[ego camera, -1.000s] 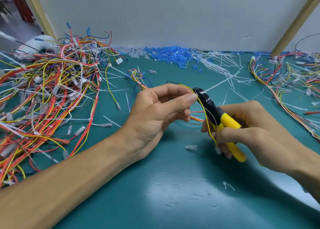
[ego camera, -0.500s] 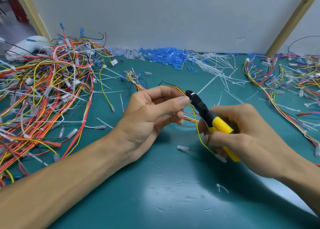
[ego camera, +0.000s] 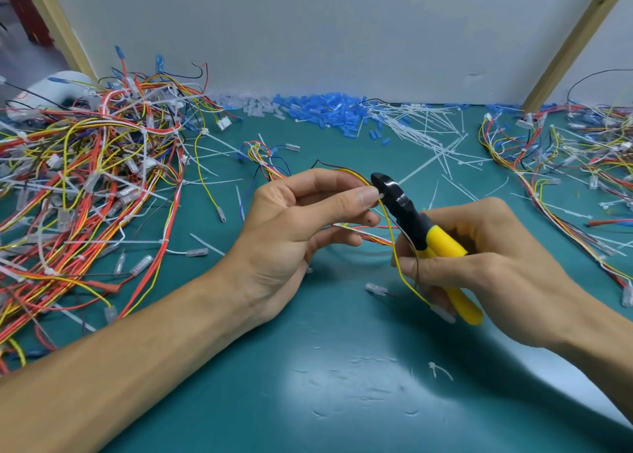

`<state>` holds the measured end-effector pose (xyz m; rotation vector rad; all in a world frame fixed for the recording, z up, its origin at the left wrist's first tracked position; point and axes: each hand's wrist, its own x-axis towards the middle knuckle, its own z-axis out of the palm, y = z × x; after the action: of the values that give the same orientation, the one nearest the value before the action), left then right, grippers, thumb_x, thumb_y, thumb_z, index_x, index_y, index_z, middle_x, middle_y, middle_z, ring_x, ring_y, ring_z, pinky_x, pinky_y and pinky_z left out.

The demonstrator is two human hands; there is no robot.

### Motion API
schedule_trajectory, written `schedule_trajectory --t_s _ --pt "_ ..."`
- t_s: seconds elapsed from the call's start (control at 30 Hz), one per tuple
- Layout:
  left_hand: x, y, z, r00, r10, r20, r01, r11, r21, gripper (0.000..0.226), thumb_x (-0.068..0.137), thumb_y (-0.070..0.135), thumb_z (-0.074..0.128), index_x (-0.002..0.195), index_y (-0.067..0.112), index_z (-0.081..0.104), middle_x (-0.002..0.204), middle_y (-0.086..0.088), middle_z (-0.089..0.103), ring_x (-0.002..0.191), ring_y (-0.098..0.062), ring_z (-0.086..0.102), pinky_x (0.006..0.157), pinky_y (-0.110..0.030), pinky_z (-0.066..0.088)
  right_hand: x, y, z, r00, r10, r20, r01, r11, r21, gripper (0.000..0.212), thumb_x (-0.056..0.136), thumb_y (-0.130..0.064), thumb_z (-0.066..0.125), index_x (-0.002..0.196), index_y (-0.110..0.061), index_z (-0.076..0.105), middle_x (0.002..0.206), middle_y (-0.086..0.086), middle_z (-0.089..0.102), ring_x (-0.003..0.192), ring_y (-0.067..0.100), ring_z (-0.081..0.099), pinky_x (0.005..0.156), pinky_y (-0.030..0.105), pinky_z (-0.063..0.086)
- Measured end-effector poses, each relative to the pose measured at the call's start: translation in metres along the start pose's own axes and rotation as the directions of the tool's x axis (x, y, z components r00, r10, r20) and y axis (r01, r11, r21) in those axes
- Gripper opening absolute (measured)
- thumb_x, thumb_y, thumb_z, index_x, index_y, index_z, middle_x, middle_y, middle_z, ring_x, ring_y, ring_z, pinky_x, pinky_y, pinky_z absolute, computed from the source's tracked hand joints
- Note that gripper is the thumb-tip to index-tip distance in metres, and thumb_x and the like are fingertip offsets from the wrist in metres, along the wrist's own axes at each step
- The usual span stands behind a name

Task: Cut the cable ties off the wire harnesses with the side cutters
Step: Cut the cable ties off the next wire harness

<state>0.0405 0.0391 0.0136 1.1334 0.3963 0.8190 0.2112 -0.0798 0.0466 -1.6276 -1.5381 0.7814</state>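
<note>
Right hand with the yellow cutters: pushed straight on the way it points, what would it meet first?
Probably the wire harness pinched in the left hand: the side cutters held by the right hand point right at that pinch, with hardly any gap showing.

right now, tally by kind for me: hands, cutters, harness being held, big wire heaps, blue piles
hands: 2, left hand and right hand
side cutters: 1
held harness: 1
big wire heaps: 2, left heap and right heap
blue pile: 1
total: 7
</note>
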Motion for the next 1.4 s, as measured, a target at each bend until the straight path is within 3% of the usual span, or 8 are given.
schedule_trajectory --t_s 0.33,0.47,0.7,0.87,1.03,1.17,1.27,1.4 --pt "0.001 0.000 0.000 1.000 0.012 -0.003 -0.012 1.000 -0.010 0.008 0.075 0.015 0.081 0.082 0.013 0.078 0.076 -0.006 0.074 0.071 -0.015 0.073 0.058 -0.019 0.053 -0.002 -0.004 -0.004 0.999 -0.002 0.034 0.004 0.998 -0.059 0.023 0.085 -0.026 0.069 0.076 -0.006 0.064 0.059 0.012 0.062 0.051 0.027 0.060 0.050 0.021 0.043" --pt "0.001 0.000 0.000 1.000 0.008 -0.007 -0.008 1.000 -0.011 0.009 0.075 0.016 0.081 0.083 0.013 0.078 0.077 -0.006 0.073 0.071 -0.015 0.073 0.057 -0.019 0.053 -0.002 -0.001 -0.003 1.000 0.002 0.016 0.000 0.995 -0.096 0.021 0.086 -0.028 0.068 0.077 -0.009 0.062 0.060 0.011 0.060 0.054 0.033 0.056 0.049 0.029 0.043" --pt "0.002 0.000 -0.001 1.000 -0.002 -0.015 0.002 1.000 0.013 0.004 0.079 0.010 0.078 0.081 0.013 0.078 0.076 -0.005 0.073 0.068 -0.014 0.071 0.055 -0.018 0.052 -0.002 0.002 -0.005 1.000 -0.022 0.005 0.022 0.992 -0.127 0.020 0.088 -0.029 0.067 0.072 -0.017 0.064 0.060 0.005 0.067 0.054 0.020 0.062 0.053 0.016 0.044" --pt "0.001 0.000 -0.001 1.000 0.008 -0.009 -0.008 1.000 0.010 0.006 0.079 0.010 0.081 0.083 0.011 0.077 0.077 -0.005 0.073 0.068 -0.015 0.071 0.055 -0.018 0.051 -0.002 0.005 -0.007 0.999 -0.041 -0.008 0.040 0.985 -0.171 0.026 0.097 -0.015 0.074 0.074 -0.015 0.064 0.060 0.005 0.066 0.054 0.023 0.060 0.051 0.021 0.044" --pt "0.002 0.000 -0.001 1.000 0.005 -0.014 -0.005 1.000 0.005 0.004 0.079 0.009 0.079 0.083 0.011 0.077 0.077 -0.006 0.073 0.068 -0.015 0.071 0.055 -0.018 0.051 -0.004 0.007 -0.007 0.999 -0.049 -0.015 0.045 0.985 -0.167 0.023 0.094 -0.020 0.075 0.075 -0.013 0.065 0.058 0.004 0.064 0.049 0.014 0.054 0.049 0.014 0.039" --pt "0.001 -0.001 -0.001 0.999 0.027 -0.022 -0.027 0.999 0.021 0.004 0.080 0.008 0.078 0.082 0.012 0.077 0.077 -0.005 0.073 0.067 -0.015 0.071 0.055 -0.019 0.050 -0.002 0.009 -0.007 0.999 -0.033 -0.024 0.029 0.990 -0.139 0.028 0.094 -0.005 0.073 0.068 -0.009 0.063 0.054 0.008 0.061 0.045 0.011 0.048 0.047 0.011 0.036" --pt "0.001 -0.002 -0.001 0.999 0.037 -0.032 -0.036 0.999 0.029 0.006 0.079 0.010 0.080 0.083 0.010 0.076 0.077 -0.005 0.073 0.066 -0.015 0.070 0.054 -0.019 0.049 -0.001 0.011 -0.007 0.996 -0.090 -0.026 0.079 0.961 -0.266 0.023 0.095 -0.014 0.073 0.074 -0.011 0.064 0.057 0.002 0.060 0.048 0.010 0.044 0.047 0.015 0.034" --pt "0.002 -0.002 0.000 0.999 0.032 -0.029 -0.031 0.999 0.026 0.009 0.076 0.011 0.082 0.082 0.010 0.076 0.076 -0.006 0.073 0.065 -0.015 0.070 0.054 -0.018 0.049 -0.002 0.011 -0.006 0.991 -0.118 -0.063 0.094 0.948 -0.304 0.031 0.087 -0.040 0.061 0.077 -0.012 0.063 0.059 0.007 0.059 0.055 0.027 0.048 0.052 0.036 0.040"
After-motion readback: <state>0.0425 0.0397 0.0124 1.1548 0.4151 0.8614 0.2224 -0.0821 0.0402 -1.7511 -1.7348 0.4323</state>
